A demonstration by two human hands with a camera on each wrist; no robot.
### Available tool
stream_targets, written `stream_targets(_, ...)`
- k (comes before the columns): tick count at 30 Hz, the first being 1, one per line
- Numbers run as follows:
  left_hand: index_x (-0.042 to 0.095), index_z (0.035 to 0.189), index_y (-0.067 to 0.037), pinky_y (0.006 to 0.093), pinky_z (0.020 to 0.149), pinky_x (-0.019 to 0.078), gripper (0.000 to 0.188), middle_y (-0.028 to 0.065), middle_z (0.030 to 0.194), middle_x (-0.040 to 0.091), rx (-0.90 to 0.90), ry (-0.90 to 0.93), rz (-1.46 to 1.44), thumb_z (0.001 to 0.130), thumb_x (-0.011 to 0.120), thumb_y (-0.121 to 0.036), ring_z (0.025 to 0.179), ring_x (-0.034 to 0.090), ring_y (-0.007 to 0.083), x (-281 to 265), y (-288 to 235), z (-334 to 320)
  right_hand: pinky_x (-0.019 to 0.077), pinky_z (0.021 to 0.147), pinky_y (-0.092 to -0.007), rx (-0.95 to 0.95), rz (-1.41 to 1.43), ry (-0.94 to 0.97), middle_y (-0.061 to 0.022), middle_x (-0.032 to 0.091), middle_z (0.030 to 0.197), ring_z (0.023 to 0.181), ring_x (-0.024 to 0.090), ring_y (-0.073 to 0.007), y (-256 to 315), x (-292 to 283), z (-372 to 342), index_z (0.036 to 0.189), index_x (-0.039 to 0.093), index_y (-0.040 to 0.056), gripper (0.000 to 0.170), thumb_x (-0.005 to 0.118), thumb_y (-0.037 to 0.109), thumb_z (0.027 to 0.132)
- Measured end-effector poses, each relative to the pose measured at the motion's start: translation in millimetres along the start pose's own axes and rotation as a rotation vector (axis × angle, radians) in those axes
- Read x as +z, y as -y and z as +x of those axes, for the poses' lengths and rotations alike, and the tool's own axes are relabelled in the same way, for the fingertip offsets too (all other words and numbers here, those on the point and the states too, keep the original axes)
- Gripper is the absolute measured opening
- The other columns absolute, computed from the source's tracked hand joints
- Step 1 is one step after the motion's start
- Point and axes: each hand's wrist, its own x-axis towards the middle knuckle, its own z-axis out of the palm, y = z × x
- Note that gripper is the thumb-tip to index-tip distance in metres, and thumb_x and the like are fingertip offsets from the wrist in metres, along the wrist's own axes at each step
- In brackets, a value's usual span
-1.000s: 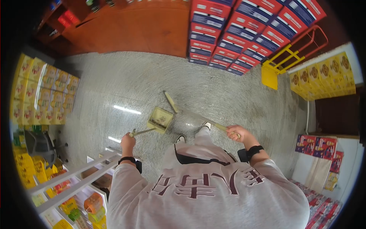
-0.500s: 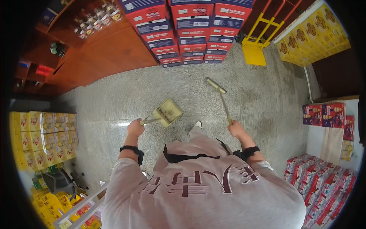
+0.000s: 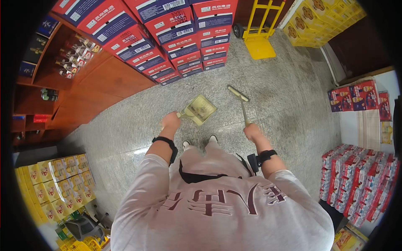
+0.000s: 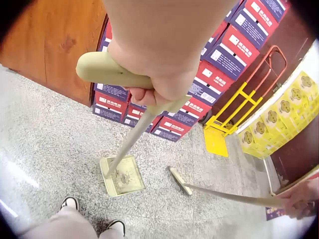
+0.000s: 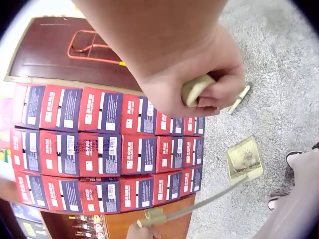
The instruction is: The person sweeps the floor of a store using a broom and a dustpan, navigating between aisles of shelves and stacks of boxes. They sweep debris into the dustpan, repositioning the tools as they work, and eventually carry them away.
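Observation:
My left hand (image 3: 171, 122) grips the handle of a pale yellow dustpan (image 3: 200, 109); in the left wrist view the fingers of the left hand (image 4: 154, 74) curl round the thick grip, and the dustpan (image 4: 124, 177) holds dark debris. My right hand (image 3: 253, 132) grips the handle of a broom (image 3: 238, 93), whose head lies to the right of the dustpan, apart from it. From the right wrist, the right hand (image 5: 212, 82) is closed round the handle end, with the broom head (image 5: 240, 99) beyond the fingers.
Stacked red and blue boxes (image 3: 180, 42) stand ahead, beside a wooden shelf unit (image 3: 100, 83). A yellow hand truck (image 3: 259, 45) is at the upper right. Yellow cartons (image 3: 63, 184) are at left, red-and-white packs (image 3: 356, 180) at right. Speckled floor (image 3: 284, 104) lies between.
The view has turned toward the right. The broom head has swung from beside the dustpan out to the right, and the dustpan has moved forward. Both hands keep their grips.

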Motion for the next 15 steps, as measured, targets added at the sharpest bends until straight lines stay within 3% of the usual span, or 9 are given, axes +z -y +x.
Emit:
stream_targets(2, 0.062, 0.099, -0.012, 0.0441, 0.078, 0.0476, 0.025, 0.0149, 0.098, 0.063, 0.033, -0.001, -0.01, 0.078, 0.049, -0.018, 0.093, 0.06, 0.033, -1, -13, 4, 0.047, 0.077, -0.0403, -0.007, -0.077, 0.017, -0.0299, 0.059, 0.096, 0.091, 0.059, -0.0412, 23, -6, -32, 0.1, 0.057, -0.0103, 0.036, 0.051, 0.013, 0.073)
stream_targets(5, 0.062, 0.101, -0.012, 0.0435, 0.079, 0.0473, 0.026, 0.0149, 0.099, 0.063, 0.001, -0.02, -0.057, 0.079, 0.05, -0.019, 0.095, 0.06, 0.0323, -2, -20, 10, 0.0488, 0.068, -0.0407, 0.033, 0.006, 0.153, -0.028, 0.061, 0.09, 0.084, 0.061, -0.0389, 26, 1, -36, 0.099, 0.057, -0.0113, 0.034, 0.05, 0.009, 0.073)
stream_targets(7, 0.062, 0.101, -0.013, 0.042, 0.08, 0.0472, 0.026, 0.0131, 0.102, 0.063, 0.003, -0.011, -0.073, 0.079, 0.05, -0.021, 0.097, 0.059, 0.0308, 0, -16, 25, 0.0366, 0.036, -0.0324, -0.027, 0.104, 0.296, -0.0104, 0.054, 0.064, 0.041, 0.048, -0.0181, 5, 15, -15, 0.095, 0.057, -0.0088, 0.027, 0.054, 0.004, 0.071)
stream_targets(8, 0.062, 0.101, -0.014, 0.0406, 0.081, 0.0472, 0.026, 0.0114, 0.104, 0.062, 0.0, -0.009, -0.095, 0.08, 0.051, -0.022, 0.099, 0.059, 0.0292, 2, -14, 30, 0.0366, 0.036, -0.0324, -0.02, 0.104, 0.294, -0.0104, 0.054, 0.064, 0.041, 0.048, -0.0181, -4, 10, -14, 0.095, 0.057, -0.0088, 0.027, 0.054, 0.004, 0.071)
stream_targets(10, 0.062, 0.102, -0.014, 0.0408, 0.081, 0.0472, 0.026, 0.0113, 0.104, 0.062, -0.014, 0.008, -0.107, 0.08, 0.051, -0.023, 0.099, 0.059, 0.0294, -9, -16, 28, 0.0321, 0.034, -0.0285, 0.088, 0.57, 0.443, -0.006, 0.049, 0.059, 0.039, 0.044, -0.0134, 5, -17, -31, 0.097, 0.055, -0.0075, 0.028, 0.055, 0.004, 0.072)
stream_targets(14, 0.062, 0.102, -0.014, 0.0413, 0.08, 0.0472, 0.028, 0.0114, 0.105, 0.062, -0.009, 0.024, -0.042, 0.079, 0.051, -0.025, 0.099, 0.059, 0.0297, -15, -6, 30, 0.031, 0.035, -0.0253, 0.113, 0.622, 0.402, -0.0035, 0.046, 0.057, 0.04, 0.043, -0.0105, -7, -24, -50, 0.1, 0.054, -0.0068, 0.029, 0.056, 0.004, 0.073)
stream_targets(15, 0.062, 0.102, -0.014, 0.0413, 0.08, 0.0472, 0.028, 0.0114, 0.105, 0.062, -0.01, 0.024, -0.045, 0.079, 0.051, -0.025, 0.099, 0.059, 0.0297, -14, -4, 32, 0.0344, 0.037, -0.0288, 0.087, 0.584, 0.338, -0.0081, 0.051, 0.06, 0.044, 0.048, -0.0158, -11, -22, -53, 0.093, 0.056, -0.0071, 0.024, 0.055, 0.006, 0.073)
